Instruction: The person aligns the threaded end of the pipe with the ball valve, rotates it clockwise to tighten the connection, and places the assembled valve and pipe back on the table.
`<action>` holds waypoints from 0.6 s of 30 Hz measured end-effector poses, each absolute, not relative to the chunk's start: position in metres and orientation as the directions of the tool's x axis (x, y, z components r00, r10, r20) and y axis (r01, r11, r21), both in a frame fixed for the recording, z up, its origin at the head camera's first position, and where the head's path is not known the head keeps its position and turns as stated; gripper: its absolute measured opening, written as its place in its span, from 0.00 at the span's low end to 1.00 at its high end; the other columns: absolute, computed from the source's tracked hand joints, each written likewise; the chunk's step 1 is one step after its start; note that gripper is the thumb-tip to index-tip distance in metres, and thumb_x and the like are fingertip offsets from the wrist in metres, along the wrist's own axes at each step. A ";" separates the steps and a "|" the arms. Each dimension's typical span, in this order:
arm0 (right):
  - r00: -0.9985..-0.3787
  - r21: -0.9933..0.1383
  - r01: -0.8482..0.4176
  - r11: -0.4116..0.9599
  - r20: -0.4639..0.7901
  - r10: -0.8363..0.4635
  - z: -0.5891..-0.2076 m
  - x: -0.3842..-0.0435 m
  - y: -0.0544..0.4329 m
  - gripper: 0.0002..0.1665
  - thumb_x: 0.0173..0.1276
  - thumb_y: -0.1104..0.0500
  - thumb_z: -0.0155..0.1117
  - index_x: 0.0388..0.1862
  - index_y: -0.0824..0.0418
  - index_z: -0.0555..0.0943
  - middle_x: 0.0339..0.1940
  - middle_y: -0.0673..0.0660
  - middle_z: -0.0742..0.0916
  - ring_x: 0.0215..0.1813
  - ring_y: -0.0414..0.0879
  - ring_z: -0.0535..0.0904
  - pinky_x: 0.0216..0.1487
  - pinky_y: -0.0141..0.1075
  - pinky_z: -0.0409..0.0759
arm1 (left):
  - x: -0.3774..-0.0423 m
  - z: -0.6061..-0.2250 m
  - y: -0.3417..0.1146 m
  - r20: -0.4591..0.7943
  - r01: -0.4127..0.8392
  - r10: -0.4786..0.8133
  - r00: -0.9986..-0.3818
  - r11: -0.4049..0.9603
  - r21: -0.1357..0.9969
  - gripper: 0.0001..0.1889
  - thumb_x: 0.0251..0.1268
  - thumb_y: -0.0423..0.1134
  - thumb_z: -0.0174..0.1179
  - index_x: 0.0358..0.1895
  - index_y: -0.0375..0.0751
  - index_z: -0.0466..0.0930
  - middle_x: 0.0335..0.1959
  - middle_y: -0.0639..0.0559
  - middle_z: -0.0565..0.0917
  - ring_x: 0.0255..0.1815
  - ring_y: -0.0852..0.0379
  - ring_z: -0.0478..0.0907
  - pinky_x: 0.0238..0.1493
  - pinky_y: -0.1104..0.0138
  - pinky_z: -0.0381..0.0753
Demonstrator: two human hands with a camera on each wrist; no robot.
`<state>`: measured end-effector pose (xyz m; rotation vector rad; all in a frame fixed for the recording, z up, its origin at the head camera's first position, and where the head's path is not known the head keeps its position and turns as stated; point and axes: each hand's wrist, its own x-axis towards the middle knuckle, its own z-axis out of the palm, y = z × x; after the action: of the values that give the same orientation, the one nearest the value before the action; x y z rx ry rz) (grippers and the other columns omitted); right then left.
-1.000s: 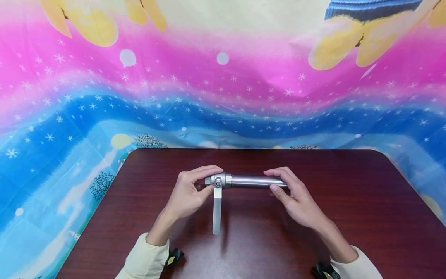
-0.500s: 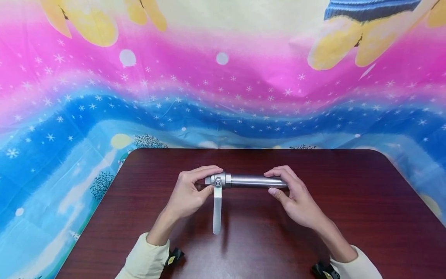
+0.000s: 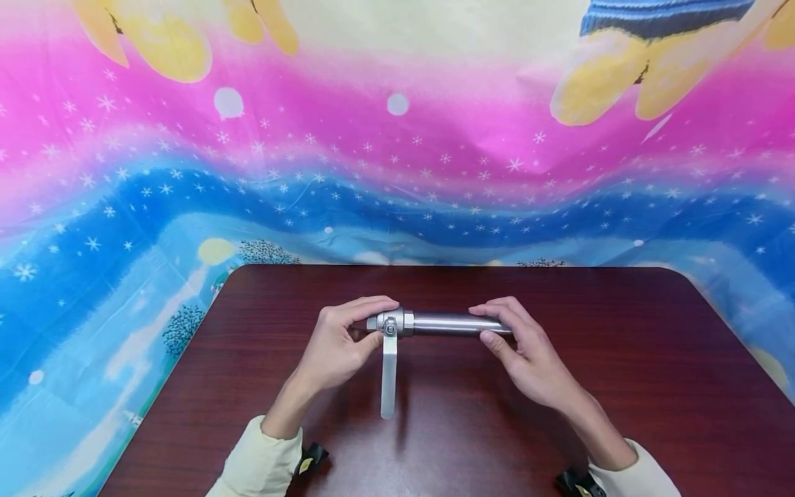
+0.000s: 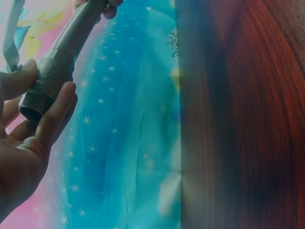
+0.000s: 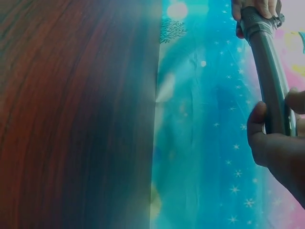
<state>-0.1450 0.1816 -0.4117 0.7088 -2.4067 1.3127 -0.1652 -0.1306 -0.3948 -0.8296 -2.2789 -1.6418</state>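
A metal ball valve [image 3: 390,322] is joined to a smooth steel pipe [image 3: 444,323], the two in one line from left to right above the table. From the valve a flat lever handle [image 3: 388,379] points toward the person. My left hand [image 3: 338,342] grips the valve body between thumb and fingers, near its hollow outer end [image 4: 34,107]. My right hand [image 3: 528,352] holds the pipe's far right part, thumb on the near side and fingers over the far side. In the right wrist view the pipe [image 5: 269,71] runs into that hand, which hides its end.
Below the hands lies a dark reddish-brown wooden table [image 3: 472,414] with rounded back corners. A pink and blue printed cloth [image 3: 397,179] hangs behind and beside it. Pale sleeves [image 3: 257,459] with black wrist straps [image 3: 310,457] cover both forearms.
The right thumb shifts slightly on the pipe. Otherwise both hands, the valve and the pipe keep nearly the same place.
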 end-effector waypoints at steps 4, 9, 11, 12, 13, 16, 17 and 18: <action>-0.819 -0.692 -0.574 0.437 0.493 -0.294 -0.410 -0.144 0.181 0.31 0.68 0.75 0.71 0.66 0.55 0.81 0.61 0.53 0.80 0.60 0.35 0.75 0.55 0.20 0.75 | -0.165 -0.395 -0.131 0.468 0.542 0.316 -0.825 0.211 0.814 0.27 0.56 0.14 0.65 0.59 0.36 0.89 0.59 0.42 0.90 0.50 0.59 0.85 0.37 0.70 0.89; -0.808 -0.679 -0.588 0.440 0.511 -0.292 -0.411 -0.144 0.181 0.30 0.66 0.77 0.71 0.63 0.55 0.82 0.59 0.52 0.81 0.56 0.35 0.76 0.48 0.22 0.76 | -0.164 -0.395 -0.131 0.460 0.532 0.315 -0.830 0.202 0.822 0.27 0.56 0.14 0.64 0.59 0.36 0.89 0.59 0.42 0.90 0.50 0.59 0.85 0.38 0.71 0.88; -0.805 -0.669 -0.592 0.449 0.521 -0.284 -0.411 -0.145 0.181 0.30 0.65 0.77 0.72 0.62 0.55 0.83 0.58 0.51 0.82 0.56 0.35 0.77 0.49 0.22 0.76 | -0.164 -0.395 -0.131 0.459 0.532 0.316 -0.830 0.202 0.823 0.27 0.56 0.14 0.65 0.59 0.36 0.89 0.59 0.41 0.90 0.50 0.60 0.85 0.38 0.71 0.88; -0.803 -0.666 -0.593 0.453 0.526 -0.279 -0.411 -0.146 0.182 0.29 0.65 0.77 0.72 0.62 0.56 0.83 0.58 0.51 0.83 0.56 0.35 0.78 0.50 0.21 0.76 | -0.165 -0.395 -0.131 0.462 0.534 0.317 -0.829 0.201 0.821 0.27 0.56 0.14 0.65 0.59 0.35 0.89 0.59 0.40 0.90 0.50 0.60 0.85 0.38 0.71 0.88; -0.803 -0.662 -0.594 0.458 0.530 -0.275 -0.412 -0.146 0.182 0.29 0.65 0.77 0.72 0.62 0.56 0.84 0.58 0.50 0.84 0.57 0.34 0.78 0.52 0.21 0.76 | -0.164 -0.395 -0.131 0.459 0.532 0.317 -0.830 0.202 0.822 0.26 0.56 0.14 0.65 0.59 0.35 0.89 0.59 0.41 0.90 0.50 0.59 0.85 0.38 0.70 0.89; -0.800 -0.656 -0.595 0.464 0.538 -0.266 -0.412 -0.147 0.182 0.29 0.65 0.76 0.72 0.62 0.56 0.85 0.57 0.50 0.85 0.56 0.33 0.79 0.52 0.20 0.76 | -0.164 -0.394 -0.131 0.455 0.527 0.316 -0.832 0.200 0.826 0.26 0.57 0.14 0.65 0.59 0.35 0.89 0.59 0.41 0.90 0.50 0.59 0.85 0.37 0.70 0.89; -0.799 -0.654 -0.596 0.465 0.540 -0.264 -0.413 -0.148 0.183 0.29 0.66 0.76 0.72 0.63 0.55 0.85 0.57 0.50 0.85 0.56 0.33 0.79 0.51 0.20 0.76 | -0.164 -0.394 -0.130 0.453 0.525 0.316 -0.833 0.198 0.828 0.26 0.57 0.14 0.65 0.59 0.35 0.89 0.59 0.41 0.90 0.50 0.59 0.85 0.37 0.71 0.89; -0.799 -0.653 -0.596 0.468 0.541 -0.262 -0.413 -0.148 0.183 0.30 0.66 0.76 0.72 0.63 0.54 0.85 0.57 0.50 0.85 0.56 0.33 0.79 0.52 0.20 0.76 | -0.165 -0.394 -0.131 0.452 0.523 0.315 -0.835 0.196 0.829 0.26 0.57 0.14 0.64 0.59 0.34 0.89 0.59 0.41 0.90 0.50 0.59 0.85 0.37 0.71 0.89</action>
<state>-0.1478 0.1829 -0.4130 0.7224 -2.3546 1.2603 -0.1645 -0.1305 -0.3942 -0.8110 -2.2819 -1.7012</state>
